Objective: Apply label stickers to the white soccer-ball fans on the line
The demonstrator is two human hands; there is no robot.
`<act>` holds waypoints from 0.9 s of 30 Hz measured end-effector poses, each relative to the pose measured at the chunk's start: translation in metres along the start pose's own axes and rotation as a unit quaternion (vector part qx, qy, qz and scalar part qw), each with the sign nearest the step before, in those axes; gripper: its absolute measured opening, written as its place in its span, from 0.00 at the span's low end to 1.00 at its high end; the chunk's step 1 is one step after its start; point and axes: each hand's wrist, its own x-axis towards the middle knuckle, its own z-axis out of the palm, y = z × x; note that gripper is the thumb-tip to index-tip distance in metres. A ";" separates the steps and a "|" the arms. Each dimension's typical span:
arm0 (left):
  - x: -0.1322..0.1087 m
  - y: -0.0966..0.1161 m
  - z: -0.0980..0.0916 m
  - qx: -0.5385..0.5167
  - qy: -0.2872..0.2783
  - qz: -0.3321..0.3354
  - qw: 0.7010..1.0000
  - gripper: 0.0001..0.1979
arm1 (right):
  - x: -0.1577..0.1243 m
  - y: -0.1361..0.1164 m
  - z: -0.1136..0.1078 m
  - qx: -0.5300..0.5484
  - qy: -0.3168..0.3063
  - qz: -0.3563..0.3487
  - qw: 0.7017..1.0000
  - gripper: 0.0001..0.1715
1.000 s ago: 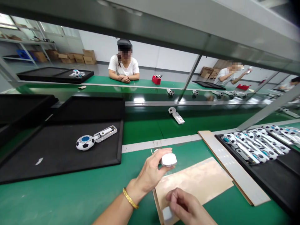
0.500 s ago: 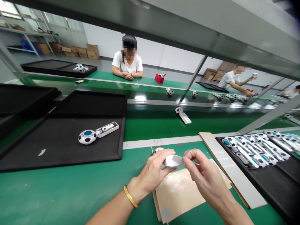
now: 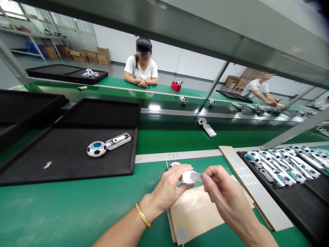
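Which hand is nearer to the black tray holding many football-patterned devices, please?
Right: the right hand, pinching a thin grey piece, is left of the black tray; the left hand, holding a white device, is farther left.

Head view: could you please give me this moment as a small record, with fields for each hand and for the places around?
Left hand: grips a white device
Right hand: pinches a thin grey piece, its far end over the device
Below the hands: tan sheet with a grey patch
Left black tray: one ball-patterned unit, a white scrap
Right black tray: many ball-patterned units
Co-worker: opposite, white shirt, forearms resting
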 end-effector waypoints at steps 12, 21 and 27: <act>0.001 0.002 0.000 0.004 -0.006 0.008 1.000 0.19 | 0.001 0.002 0.005 0.064 -0.036 0.045 0.996 0.14; 0.001 0.003 0.000 0.007 -0.008 0.005 1.000 0.18 | 0.002 -0.001 0.008 0.056 -0.024 0.047 0.997 0.16; 0.002 0.005 -0.001 0.002 -0.009 0.001 1.000 0.17 | 0.002 -0.001 0.007 0.062 -0.028 0.049 0.996 0.17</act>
